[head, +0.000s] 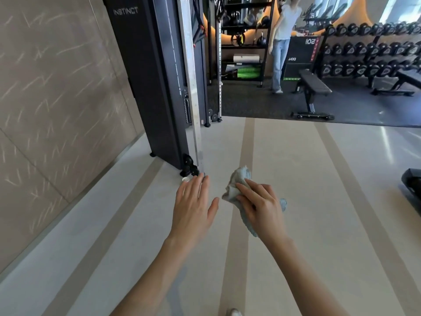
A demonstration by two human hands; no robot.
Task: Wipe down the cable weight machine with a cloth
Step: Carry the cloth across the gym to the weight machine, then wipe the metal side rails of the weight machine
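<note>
Gripping the cloth (237, 185) in the right hand (262, 206), fingers (248, 190) curled over it (wad poking past fingertips); left hand (193, 201) flat, fingers together, beside the cable weight machine (159, 87).

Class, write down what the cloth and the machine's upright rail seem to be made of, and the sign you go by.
Cloth: soft pale blue fabric, perhaps microfibre or terry; it bunches and looks fuzzy. Rail: bare metal, perhaps brushed steel or aluminium; silvery with a dull sheen and small holes.
</note>
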